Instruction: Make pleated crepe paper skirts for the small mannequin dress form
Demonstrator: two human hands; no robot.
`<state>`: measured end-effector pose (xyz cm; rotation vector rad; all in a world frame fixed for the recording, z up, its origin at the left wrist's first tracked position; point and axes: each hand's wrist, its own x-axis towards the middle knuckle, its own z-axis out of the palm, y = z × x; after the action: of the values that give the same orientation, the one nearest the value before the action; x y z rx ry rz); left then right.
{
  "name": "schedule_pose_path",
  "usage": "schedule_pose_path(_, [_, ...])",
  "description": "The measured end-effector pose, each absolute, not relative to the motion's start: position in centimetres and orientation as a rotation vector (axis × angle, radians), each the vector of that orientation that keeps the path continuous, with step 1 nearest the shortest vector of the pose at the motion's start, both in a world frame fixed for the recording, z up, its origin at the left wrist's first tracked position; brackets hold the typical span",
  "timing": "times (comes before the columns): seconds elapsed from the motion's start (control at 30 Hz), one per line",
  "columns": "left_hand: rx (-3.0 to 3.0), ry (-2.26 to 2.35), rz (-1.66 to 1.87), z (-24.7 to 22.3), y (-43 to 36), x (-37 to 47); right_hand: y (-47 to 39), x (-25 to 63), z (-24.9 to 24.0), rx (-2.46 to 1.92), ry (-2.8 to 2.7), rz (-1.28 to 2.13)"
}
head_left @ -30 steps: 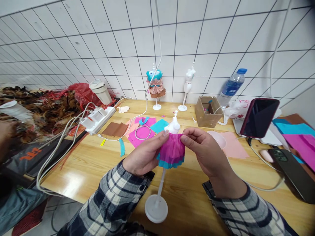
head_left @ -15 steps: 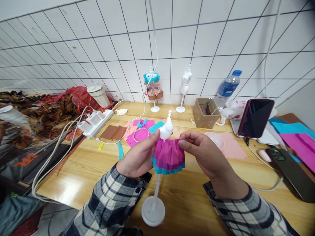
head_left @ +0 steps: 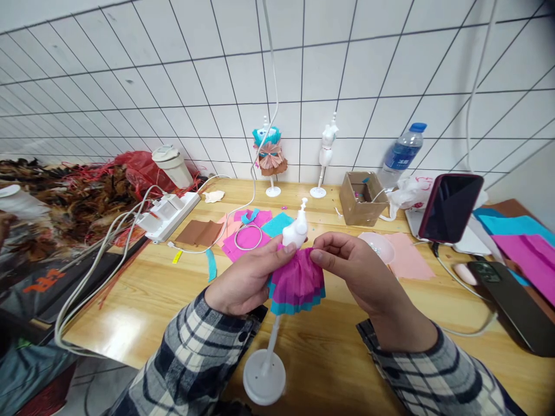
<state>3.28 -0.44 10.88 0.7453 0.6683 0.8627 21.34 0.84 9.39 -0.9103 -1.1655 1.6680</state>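
A small white mannequin [head_left: 295, 230] on a round-based stand [head_left: 264, 375] tilts in front of me. Around its waist hangs a gathered paper skirt [head_left: 299, 283], magenta over a blue lower layer. My left hand [head_left: 249, 277] is closed around the mannequin's waist, its thumb pressing the skirt's top edge. With thumb and forefinger together, my right hand [head_left: 351, 266] pinches the right end of that gathered top edge. The back of the mannequin and the left fingertips are hidden.
Behind stand a dressed mannequin [head_left: 269, 153] and a bare one [head_left: 327, 150]. A cardboard box [head_left: 363, 202], a propped phone [head_left: 451, 208] and a water bottle [head_left: 405, 150] are at right. Magenta paper [head_left: 243, 242] and a power strip [head_left: 171, 216] lie left.
The mannequin leans further, its base shifting left and its neck right. My left thumb has moved right onto the skirt's top edge, and my right fingers have come slightly closer to it.
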Motion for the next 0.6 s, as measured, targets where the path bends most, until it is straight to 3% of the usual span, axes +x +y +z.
schedule_pose_path(0.6, [0.831,0.681,0.924,11.55,-1.19,3.84,0.15,21.34,9.36,-0.902,-1.239,1.613])
